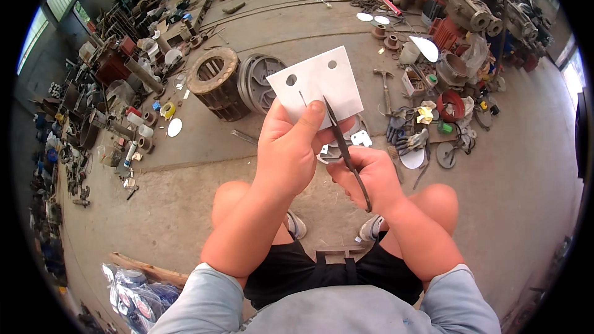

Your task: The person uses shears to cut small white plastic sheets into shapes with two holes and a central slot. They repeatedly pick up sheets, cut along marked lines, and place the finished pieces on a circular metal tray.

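Observation:
My left hand pinches a white square-cornered sheet, thumb on its face and fingers behind. Two round holes show near the sheet's far edge, and a dark slit or line runs in from near my thumb. In my right hand is a pair of dark scissors, fingers closed about the handles. The blades reach onto the sheet's near part, just right of my left thumb. Beneath my hands lie small white cut pieces with holes, partly hidden by my fingers and the sheet.
Beyond my left hand stand a rusty slotted cylinder and a round grey metal casting. To the right lie a hammer, work gloves and a red ring. Machine parts line both sides; a plastic-wrapped bundle sits lower left.

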Motion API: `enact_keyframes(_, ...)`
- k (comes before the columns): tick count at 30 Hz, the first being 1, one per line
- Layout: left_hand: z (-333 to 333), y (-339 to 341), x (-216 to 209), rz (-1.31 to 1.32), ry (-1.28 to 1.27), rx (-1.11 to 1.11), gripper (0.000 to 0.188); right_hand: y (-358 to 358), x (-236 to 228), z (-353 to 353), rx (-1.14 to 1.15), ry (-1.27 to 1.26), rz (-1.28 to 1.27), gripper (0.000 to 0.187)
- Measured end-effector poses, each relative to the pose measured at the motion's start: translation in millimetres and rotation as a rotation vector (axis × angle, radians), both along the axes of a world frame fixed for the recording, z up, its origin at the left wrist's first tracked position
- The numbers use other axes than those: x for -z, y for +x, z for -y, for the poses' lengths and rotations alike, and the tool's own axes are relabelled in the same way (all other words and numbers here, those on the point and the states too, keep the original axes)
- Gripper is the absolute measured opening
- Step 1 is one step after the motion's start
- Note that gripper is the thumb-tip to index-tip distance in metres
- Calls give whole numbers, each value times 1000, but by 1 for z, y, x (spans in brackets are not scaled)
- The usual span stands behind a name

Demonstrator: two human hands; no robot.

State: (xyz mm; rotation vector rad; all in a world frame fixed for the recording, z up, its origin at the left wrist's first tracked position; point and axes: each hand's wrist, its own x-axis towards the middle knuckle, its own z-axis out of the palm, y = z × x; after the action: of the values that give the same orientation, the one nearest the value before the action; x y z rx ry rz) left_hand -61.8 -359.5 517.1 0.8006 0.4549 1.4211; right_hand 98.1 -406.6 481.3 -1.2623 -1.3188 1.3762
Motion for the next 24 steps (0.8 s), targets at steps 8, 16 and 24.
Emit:
enact_keyframes(8, 0, 2, 3, -38, -6, 15, 37, 1, -7, -3, 15, -6, 15, 30)
enact_keyframes(16, 1, 4, 4, -27, 11, 32, 37, 2, -10, -1, 19, -80, -6, 27)
enact_keyframes(24, 2, 5, 8, -39, -18, 41, 36, 2, -13, -2, 34, -99, 23, 28)
